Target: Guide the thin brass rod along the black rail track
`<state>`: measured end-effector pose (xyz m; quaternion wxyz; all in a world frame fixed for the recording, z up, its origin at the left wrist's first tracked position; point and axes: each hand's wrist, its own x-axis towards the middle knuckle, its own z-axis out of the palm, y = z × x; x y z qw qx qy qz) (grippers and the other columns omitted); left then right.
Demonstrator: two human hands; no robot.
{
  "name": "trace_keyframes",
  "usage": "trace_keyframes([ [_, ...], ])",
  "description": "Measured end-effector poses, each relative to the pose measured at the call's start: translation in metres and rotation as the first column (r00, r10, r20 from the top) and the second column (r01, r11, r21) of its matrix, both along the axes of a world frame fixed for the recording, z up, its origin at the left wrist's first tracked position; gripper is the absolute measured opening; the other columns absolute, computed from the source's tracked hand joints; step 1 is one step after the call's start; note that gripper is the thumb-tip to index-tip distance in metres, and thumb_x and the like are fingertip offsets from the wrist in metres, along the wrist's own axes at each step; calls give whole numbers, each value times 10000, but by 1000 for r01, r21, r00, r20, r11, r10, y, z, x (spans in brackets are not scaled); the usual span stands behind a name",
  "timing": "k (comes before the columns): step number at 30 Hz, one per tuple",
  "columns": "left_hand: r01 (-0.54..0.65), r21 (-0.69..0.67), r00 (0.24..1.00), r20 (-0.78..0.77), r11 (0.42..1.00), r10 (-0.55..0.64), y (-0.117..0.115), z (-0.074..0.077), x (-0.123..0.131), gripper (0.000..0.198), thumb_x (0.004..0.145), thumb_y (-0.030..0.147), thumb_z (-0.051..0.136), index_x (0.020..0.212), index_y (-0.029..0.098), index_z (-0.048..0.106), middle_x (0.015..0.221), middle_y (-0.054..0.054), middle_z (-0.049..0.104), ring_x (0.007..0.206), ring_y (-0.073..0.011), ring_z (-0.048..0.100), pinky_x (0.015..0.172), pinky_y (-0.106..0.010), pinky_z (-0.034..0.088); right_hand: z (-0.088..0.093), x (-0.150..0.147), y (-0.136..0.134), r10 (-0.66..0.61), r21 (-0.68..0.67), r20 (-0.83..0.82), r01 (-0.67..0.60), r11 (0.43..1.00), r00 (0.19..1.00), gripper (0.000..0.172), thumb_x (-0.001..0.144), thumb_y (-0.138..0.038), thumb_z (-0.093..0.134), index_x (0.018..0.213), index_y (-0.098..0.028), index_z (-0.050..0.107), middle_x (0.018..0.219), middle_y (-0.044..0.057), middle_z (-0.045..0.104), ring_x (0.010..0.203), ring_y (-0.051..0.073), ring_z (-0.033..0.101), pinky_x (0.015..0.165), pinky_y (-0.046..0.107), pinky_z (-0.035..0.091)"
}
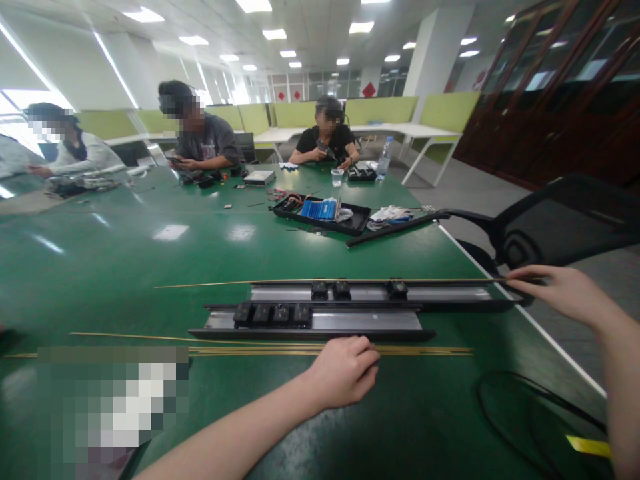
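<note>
A single thin brass-coloured rod (pixel 285 281) runs left to right along the far edge of the far rail (pixel 450 293), its left end reaching past the rail over the bench (pixel 125 267). The step in hand looks to be handling this one rod beside the rail; the next move would call for a light, steady pinch, since so long and slender a piece should flex easily if held from one end.

The right hand (pixel 565 291) has the rod's right end between thumb and fingers, so most of its length lies left of them. Whether the rod touches the rail cannot be told.

Three black blocks (pixel 342 289) sit in the far rail; four more blocks (pixel 281 315) stand in a row in the near rail (pixel 365 320). Nearer, the left hand (pixel 350 371) rests across several loose rods (pixel 425 350), its fingers curled; whether they grip any is hidden.

At the near right lies a black cable (pixel 515 373); well beyond the rails is a black tray (pixel 357 220).
</note>
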<state>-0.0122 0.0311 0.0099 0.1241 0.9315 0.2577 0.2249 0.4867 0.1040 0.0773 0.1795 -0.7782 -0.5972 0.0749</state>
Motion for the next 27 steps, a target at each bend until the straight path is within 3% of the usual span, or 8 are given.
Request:
trace_keyframes([
  [13, -7, 3, 1000, -7, 1000, 7, 0, 1, 0, 212, 960, 243, 504, 1098, 175, 649, 993, -80, 654, 901, -201, 669, 787, -310, 560, -6, 13, 3, -108, 13, 89, 107, 994, 990, 571, 631, -700, 595, 929, -248, 775, 941, 97, 759, 831, 318, 655, 691, 406, 480],
  [27, -2, -2, 1000, 7, 1000, 2, 0, -1, 0, 210, 959, 236, 504, 1088, 169, 656, 1019, -85, 664, 937, -205, 675, 819, -316, 568, -12, 28, 5, -202, 44, 208, 197, 979, 957, 633, 615, -754, 514, 943, -281, 777, 1049, 110, 740, 974, 377, 640, 753, 474, 487],
])
